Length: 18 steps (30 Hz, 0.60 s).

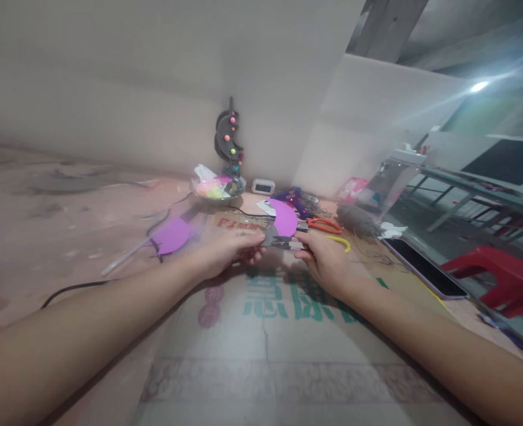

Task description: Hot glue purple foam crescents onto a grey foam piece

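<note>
My left hand (pixel 246 244) and my right hand (pixel 326 260) meet over the cardboard, each pinching one end of a dark grey piece (pixel 280 241) with lighter marks on it. Its exact kind is blurred. Right above it shows a purple crescent cutout (pixel 284 218); I cannot tell whether the two are joined. Beyond my right hand lie orange-handled scissors (pixel 324 225) and a yellow curved handle (pixel 341 242). Left of my left hand rests another purple cutout (pixel 173 235), beside a pale stick (pixel 126 257).
A dark crescent ornament with coloured balls (pixel 228 137) stands against the wall behind a clear bowl (pixel 217 192) of scraps. Nearby are a small digital clock (pixel 262 187), grey yarn (pixel 357 220) and a phone (pixel 425 267). Cardboard (pixel 252 349) covers the table. A red stool (pixel 499 275) stands right.
</note>
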{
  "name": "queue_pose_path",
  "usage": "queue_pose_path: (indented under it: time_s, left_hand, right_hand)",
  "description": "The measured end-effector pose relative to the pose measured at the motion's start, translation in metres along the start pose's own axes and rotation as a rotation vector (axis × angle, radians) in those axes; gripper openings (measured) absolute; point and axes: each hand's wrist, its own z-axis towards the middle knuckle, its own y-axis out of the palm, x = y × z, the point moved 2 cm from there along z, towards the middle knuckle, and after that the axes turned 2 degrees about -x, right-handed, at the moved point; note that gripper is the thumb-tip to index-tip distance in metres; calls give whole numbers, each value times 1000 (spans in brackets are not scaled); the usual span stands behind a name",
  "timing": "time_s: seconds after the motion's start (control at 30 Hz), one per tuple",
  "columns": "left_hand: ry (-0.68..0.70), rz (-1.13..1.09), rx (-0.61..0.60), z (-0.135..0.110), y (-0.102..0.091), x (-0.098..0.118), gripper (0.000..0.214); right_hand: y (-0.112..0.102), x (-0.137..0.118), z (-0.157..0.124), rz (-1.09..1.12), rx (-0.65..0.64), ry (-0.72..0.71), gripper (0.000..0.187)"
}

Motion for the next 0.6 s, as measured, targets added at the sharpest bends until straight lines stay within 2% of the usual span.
queue_pose_path:
  time_s: [0.6]
  left_hand:
    - [-9, 19, -1, -1, 0, 0, 29]
  right_hand:
    - [-1, 1, 0, -4, -29, 5, 31]
